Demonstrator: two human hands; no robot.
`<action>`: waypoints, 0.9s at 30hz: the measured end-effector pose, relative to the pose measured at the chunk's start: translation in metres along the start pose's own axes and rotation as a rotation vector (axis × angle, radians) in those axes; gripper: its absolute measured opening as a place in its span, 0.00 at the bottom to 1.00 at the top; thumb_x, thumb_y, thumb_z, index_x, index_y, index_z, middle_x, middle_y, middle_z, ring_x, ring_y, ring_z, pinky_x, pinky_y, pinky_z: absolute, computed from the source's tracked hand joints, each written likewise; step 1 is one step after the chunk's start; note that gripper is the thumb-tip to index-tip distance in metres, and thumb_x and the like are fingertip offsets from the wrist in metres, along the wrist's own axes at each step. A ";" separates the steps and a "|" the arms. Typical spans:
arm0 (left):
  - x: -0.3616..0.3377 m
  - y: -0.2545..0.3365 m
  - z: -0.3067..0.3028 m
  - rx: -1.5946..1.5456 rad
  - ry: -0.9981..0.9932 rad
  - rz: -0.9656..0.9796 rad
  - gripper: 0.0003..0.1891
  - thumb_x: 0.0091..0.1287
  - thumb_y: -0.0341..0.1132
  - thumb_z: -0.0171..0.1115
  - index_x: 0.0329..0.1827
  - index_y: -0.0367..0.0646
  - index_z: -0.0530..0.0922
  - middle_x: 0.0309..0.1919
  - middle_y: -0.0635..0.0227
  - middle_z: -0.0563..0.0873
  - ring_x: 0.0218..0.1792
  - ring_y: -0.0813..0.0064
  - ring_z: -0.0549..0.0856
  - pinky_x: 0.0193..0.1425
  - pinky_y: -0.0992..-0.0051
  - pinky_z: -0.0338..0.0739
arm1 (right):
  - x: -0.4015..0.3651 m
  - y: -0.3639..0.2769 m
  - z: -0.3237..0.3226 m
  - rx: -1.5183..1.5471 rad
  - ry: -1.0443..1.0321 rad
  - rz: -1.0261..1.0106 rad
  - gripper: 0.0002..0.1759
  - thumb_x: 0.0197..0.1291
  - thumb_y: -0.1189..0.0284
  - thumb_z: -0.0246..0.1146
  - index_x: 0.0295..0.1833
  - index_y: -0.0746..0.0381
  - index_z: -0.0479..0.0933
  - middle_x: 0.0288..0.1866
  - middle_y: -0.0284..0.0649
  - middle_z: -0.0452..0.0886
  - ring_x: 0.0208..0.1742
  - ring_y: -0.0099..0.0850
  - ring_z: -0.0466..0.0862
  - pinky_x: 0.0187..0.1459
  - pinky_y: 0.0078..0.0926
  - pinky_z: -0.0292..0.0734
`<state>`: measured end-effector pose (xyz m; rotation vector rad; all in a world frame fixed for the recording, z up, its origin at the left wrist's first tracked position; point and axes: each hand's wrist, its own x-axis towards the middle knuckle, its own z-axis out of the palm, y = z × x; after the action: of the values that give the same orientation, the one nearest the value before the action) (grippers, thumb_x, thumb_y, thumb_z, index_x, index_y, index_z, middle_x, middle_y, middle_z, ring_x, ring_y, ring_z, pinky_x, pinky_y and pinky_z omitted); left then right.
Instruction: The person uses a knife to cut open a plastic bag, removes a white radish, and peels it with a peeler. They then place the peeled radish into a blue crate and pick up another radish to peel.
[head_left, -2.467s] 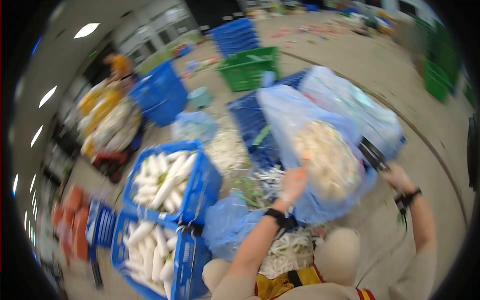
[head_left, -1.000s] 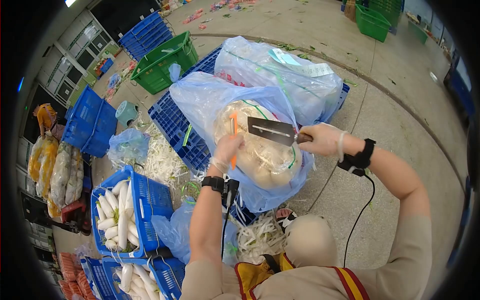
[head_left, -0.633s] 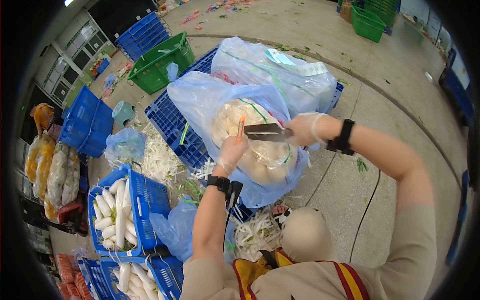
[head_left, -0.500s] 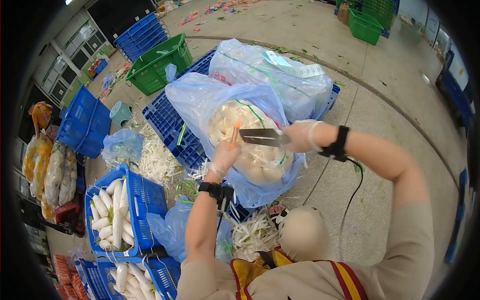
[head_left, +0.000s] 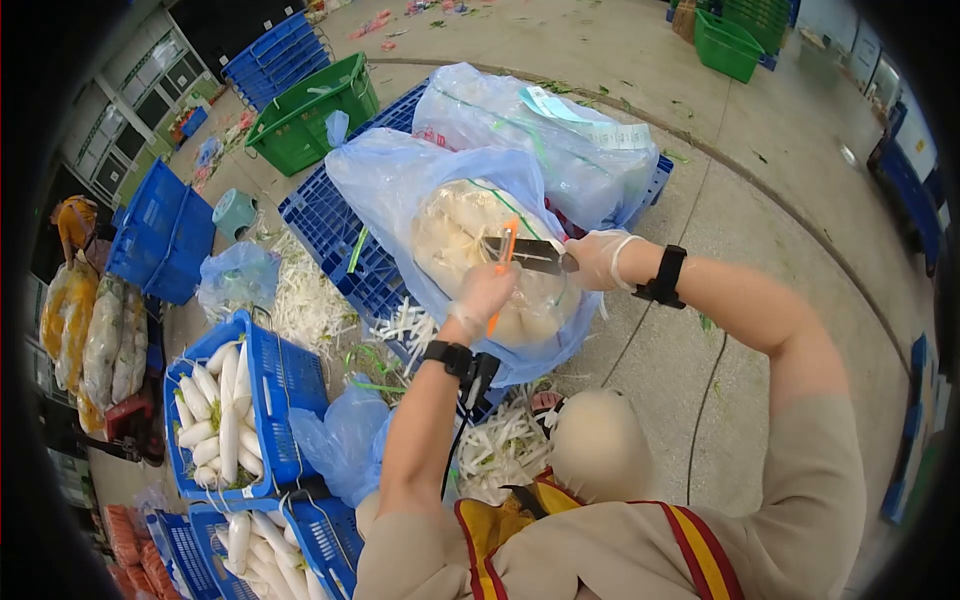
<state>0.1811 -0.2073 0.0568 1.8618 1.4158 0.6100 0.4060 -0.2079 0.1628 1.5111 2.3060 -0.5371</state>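
My left hand, in a clear glove, is closed around an orange peeler, its head pointing up and away from me. My right hand, also gloved, grips the handle of a dark wide-bladed knife. The blade points left and meets or overlaps the peeler; contact is hard to tell. Both tools are over an opened blue plastic bag with pale, rounded white vegetables inside, partly under clear film. A green strap crosses them. Behind lies another full, tied bag with paper labels.
The bags rest on a blue plastic pallet. White radishes fill a blue crate at left and another nearer me. White peelings litter the floor. A green crate stands behind, with a person at far left.
My left hand and the peeler have moved right, bringing the peeler across the knife blade. The right hand has shifted slightly right. The whole view has shifted a little.
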 end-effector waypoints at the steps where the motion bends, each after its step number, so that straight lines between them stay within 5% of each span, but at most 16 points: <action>1: -0.014 0.006 -0.009 -0.049 0.008 -0.080 0.18 0.57 0.43 0.53 0.24 0.33 0.77 0.17 0.58 0.78 0.21 0.67 0.78 0.28 0.66 0.69 | -0.005 0.005 0.000 0.050 0.038 0.000 0.18 0.56 0.64 0.56 0.48 0.61 0.79 0.41 0.51 0.83 0.45 0.46 0.83 0.46 0.38 0.77; 2: -0.024 0.007 -0.017 -0.093 0.016 -0.161 0.18 0.56 0.42 0.52 0.24 0.31 0.75 0.16 0.52 0.77 0.21 0.61 0.79 0.29 0.62 0.69 | -0.010 0.008 -0.002 0.105 0.078 -0.002 0.19 0.55 0.63 0.57 0.49 0.61 0.78 0.42 0.51 0.83 0.45 0.46 0.83 0.46 0.38 0.77; 10: -0.035 0.010 -0.010 -0.207 0.113 -0.096 0.17 0.57 0.41 0.55 0.24 0.31 0.77 0.15 0.54 0.77 0.20 0.60 0.78 0.27 0.62 0.69 | -0.051 0.005 0.012 0.237 0.175 -0.063 0.19 0.56 0.58 0.58 0.46 0.60 0.78 0.42 0.49 0.83 0.46 0.45 0.82 0.47 0.37 0.76; 16: -0.040 0.000 -0.005 -0.033 0.144 -0.094 0.17 0.57 0.40 0.55 0.23 0.30 0.77 0.18 0.47 0.79 0.23 0.52 0.80 0.29 0.60 0.70 | -0.043 -0.018 0.019 0.196 0.035 -0.040 0.20 0.57 0.57 0.57 0.50 0.56 0.78 0.43 0.48 0.83 0.47 0.45 0.83 0.47 0.36 0.77; 18: -0.044 -0.001 -0.002 0.137 0.343 0.046 0.17 0.56 0.40 0.55 0.21 0.30 0.76 0.18 0.44 0.78 0.24 0.45 0.80 0.30 0.57 0.71 | -0.058 -0.004 0.016 0.145 0.007 -0.083 0.21 0.59 0.58 0.57 0.50 0.61 0.75 0.42 0.51 0.83 0.46 0.46 0.83 0.49 0.37 0.77; 24: -0.052 -0.001 -0.001 0.059 0.107 -0.026 0.18 0.56 0.41 0.55 0.24 0.30 0.78 0.22 0.41 0.79 0.28 0.42 0.80 0.32 0.53 0.71 | -0.045 -0.016 0.038 0.099 0.040 -0.026 0.19 0.58 0.60 0.58 0.49 0.61 0.75 0.41 0.49 0.84 0.45 0.46 0.83 0.49 0.38 0.77; 27: -0.056 -0.004 0.005 0.088 0.247 0.028 0.18 0.57 0.41 0.54 0.25 0.30 0.78 0.26 0.40 0.79 0.31 0.42 0.79 0.34 0.53 0.71 | -0.077 -0.010 0.035 0.036 0.012 -0.046 0.17 0.60 0.62 0.56 0.49 0.61 0.74 0.39 0.52 0.83 0.43 0.48 0.83 0.47 0.42 0.76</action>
<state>0.1663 -0.2613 0.0529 1.9295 1.5989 0.8266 0.4286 -0.2893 0.1699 1.4842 2.3579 -0.5860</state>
